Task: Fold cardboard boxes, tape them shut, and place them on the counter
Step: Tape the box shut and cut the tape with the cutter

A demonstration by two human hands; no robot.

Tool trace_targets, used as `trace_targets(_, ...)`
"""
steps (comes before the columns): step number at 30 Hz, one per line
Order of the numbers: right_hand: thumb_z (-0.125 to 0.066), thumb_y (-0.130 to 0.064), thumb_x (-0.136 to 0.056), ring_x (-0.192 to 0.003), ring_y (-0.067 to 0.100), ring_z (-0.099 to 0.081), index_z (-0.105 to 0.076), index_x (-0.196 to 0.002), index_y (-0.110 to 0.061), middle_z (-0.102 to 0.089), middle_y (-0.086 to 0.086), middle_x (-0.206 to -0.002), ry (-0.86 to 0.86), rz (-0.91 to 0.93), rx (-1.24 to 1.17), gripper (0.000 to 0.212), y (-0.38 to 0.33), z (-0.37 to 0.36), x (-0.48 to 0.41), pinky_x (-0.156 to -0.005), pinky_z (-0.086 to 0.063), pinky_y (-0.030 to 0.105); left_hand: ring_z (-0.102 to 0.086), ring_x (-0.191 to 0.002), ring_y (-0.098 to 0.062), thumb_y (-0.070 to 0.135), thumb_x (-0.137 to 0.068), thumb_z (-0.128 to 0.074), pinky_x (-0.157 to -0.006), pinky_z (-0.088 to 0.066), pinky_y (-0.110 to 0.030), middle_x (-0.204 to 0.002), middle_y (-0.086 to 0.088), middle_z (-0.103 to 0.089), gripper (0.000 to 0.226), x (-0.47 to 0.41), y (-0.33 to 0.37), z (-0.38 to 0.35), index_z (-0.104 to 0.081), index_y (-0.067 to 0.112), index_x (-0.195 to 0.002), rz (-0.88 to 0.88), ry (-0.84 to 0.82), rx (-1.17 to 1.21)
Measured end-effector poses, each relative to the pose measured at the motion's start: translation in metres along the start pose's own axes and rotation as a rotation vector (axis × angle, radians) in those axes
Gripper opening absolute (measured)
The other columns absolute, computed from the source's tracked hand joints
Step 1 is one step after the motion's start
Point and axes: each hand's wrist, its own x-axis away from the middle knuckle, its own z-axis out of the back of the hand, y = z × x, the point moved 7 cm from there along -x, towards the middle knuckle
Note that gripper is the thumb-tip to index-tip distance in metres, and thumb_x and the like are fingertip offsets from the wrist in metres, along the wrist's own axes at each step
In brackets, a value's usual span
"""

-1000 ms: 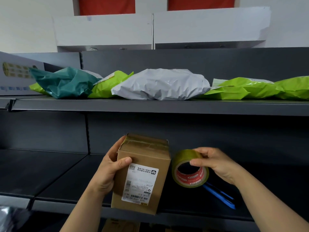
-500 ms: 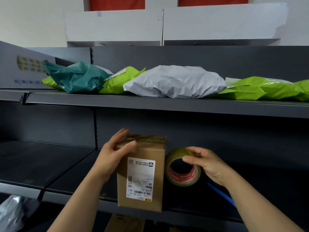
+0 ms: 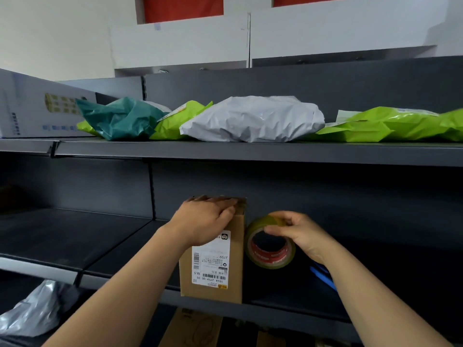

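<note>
**Box pressed down on the lower shelf, tape roll held beside it**

A person stands before a dark grey metal shelving unit, and both bare arms reach to its lower shelf (image 3: 105,249). On the front edge of this shelf a brown cardboard box (image 3: 234,261) stands upright, with a white shipping label on the face that looks at us. The left hand (image 3: 203,221) lies over the top of the box. Its fingers are stretched flat along the top flaps and the thumb rests against the front face, so the hand presses on the box and does not close around it.

Just to the right of the box, touching its side or nearly so, is a roll of yellowish clear tape (image 3: 269,259) with a red inner core, standing on its edge. The right hand (image 3: 300,234) holds this roll at its top, with thumb and fingertips pinched together on the tape band.

Behind the right wrist a blue object (image 3: 323,276) lies on the same shelf; I cannot tell what it is.

On the upper shelf (image 3: 250,152) a row of soft plastic parcels lies side by side: a teal bag (image 3: 120,118), a lime green bag (image 3: 175,121), a pale grey bag (image 3: 253,118) and more lime green bags (image 3: 390,126) at the right. A white printed carton (image 3: 37,106) stands at the far left. Low at the left a crumpled silver bag (image 3: 32,314) is visible.
</note>
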Motion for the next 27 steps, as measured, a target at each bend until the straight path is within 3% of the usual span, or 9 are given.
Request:
trace_targets(3,-0.084,-0.041,-0.049,-0.105,0.015,-0.066,-0.068,-0.114,-0.020,-0.073,-0.003,-0.108,0.006,-0.007,0.002,0.069,0.002,0.000,0.000,-0.100,-0.048,0.032,-0.025,-0.145,-0.018,0.054,-0.101,-0.016,-0.118,-0.019,-0.043,-0.158,0.015,-0.027,0.050,-0.002,0.003,-0.004,-0.024,0.046,-0.149,-0.002,-0.062,-0.014)
trace_targets(6,-0.085,-0.042,-0.051,-0.106,0.016,-0.065,-0.067,-0.116,-0.021,-0.072,-0.002,-0.111,0.010,0.004,-0.015,0.071,0.002,0.000,0.002,-0.098,-0.048,0.032,-0.018,-0.148,-0.020,0.065,-0.096,-0.021,-0.119,-0.015,-0.043,-0.160,0.016,-0.019,0.056,-0.001,-0.001,-0.003,-0.019,0.049,-0.149,0.011,-0.165,0.013)
trace_targets(8,-0.085,-0.033,-0.063,-0.106,0.014,-0.065,-0.065,-0.120,-0.021,-0.071,-0.002,-0.112,0.009,0.010,-0.033,0.062,0.004,0.000,0.003,-0.093,-0.049,0.026,-0.025,-0.145,-0.018,0.071,-0.089,-0.040,-0.118,-0.020,-0.037,-0.159,0.013,-0.024,0.068,-0.001,0.003,0.002,-0.023,0.045,-0.150,0.006,-0.233,0.122)
trace_targets(11,-0.081,-0.026,-0.073,-0.107,0.011,-0.064,-0.058,-0.130,-0.021,-0.069,-0.002,-0.116,-0.011,0.016,-0.056,0.061,0.006,-0.001,0.005,-0.092,-0.048,0.022,-0.037,-0.138,-0.016,0.059,-0.078,-0.069,-0.111,-0.028,-0.026,-0.154,0.008,-0.034,0.088,-0.009,0.014,0.012,-0.026,0.035,-0.151,0.006,-0.302,0.174)
trace_targets(14,-0.080,-0.029,-0.074,-0.111,0.010,-0.062,-0.054,-0.133,-0.026,-0.066,-0.003,-0.120,-0.045,0.007,-0.049,0.065,0.008,-0.001,0.007,-0.095,-0.046,0.021,-0.034,-0.140,-0.020,0.053,-0.069,-0.080,-0.112,-0.029,-0.030,-0.155,0.005,-0.033,0.103,-0.025,0.018,0.014,-0.020,0.038,-0.152,0.043,-0.401,0.081)
trace_targets(18,-0.076,-0.023,-0.081,-0.108,0.010,-0.062,-0.056,-0.124,-0.025,-0.065,-0.003,-0.118,-0.031,0.000,-0.063,0.048,0.008,-0.001,0.014,-0.084,-0.047,0.014,-0.037,-0.139,-0.025,0.046,-0.068,-0.083,-0.112,-0.032,-0.035,-0.150,-0.001,-0.041,0.104,-0.036,0.019,0.003,-0.024,0.028,-0.152,0.124,-0.556,0.060)
trace_targets(21,-0.081,-0.025,-0.072,-0.103,0.017,-0.067,-0.064,-0.112,-0.017,-0.071,0.003,-0.110,0.016,-0.014,-0.146,0.045,0.014,0.003,0.022,-0.088,-0.052,0.025,-0.040,-0.136,-0.023,0.041,-0.073,-0.081,-0.103,-0.033,-0.027,-0.145,0.001,-0.045,0.091,-0.034,0.024,0.002,-0.034,0.022,-0.148,0.097,-0.503,0.091)
trace_targets(24,-0.086,-0.032,-0.055,-0.103,0.022,-0.068,-0.068,-0.108,-0.012,-0.073,0.006,-0.107,0.105,-0.017,-0.260,0.060,0.018,0.007,0.031,-0.099,-0.049,0.037,-0.047,-0.127,-0.016,0.042,-0.062,-0.088,-0.097,-0.037,-0.021,-0.146,0.005,-0.046,0.107,-0.031,0.016,0.006,-0.029,0.028,-0.150,0.016,-0.355,0.259)
trace_targets(27,-0.091,-0.037,-0.045,-0.101,0.025,-0.068,-0.069,-0.102,-0.008,-0.074,0.009,-0.101,0.177,0.061,-0.334,0.067,0.002,0.007,0.036,-0.097,-0.049,0.036,-0.050,-0.119,-0.011,0.039,-0.054,-0.093,-0.098,-0.041,-0.022,-0.138,0.007,-0.049,0.115,-0.022,-0.002,0.012,-0.030,0.030,-0.150,-0.021,-0.253,0.434)
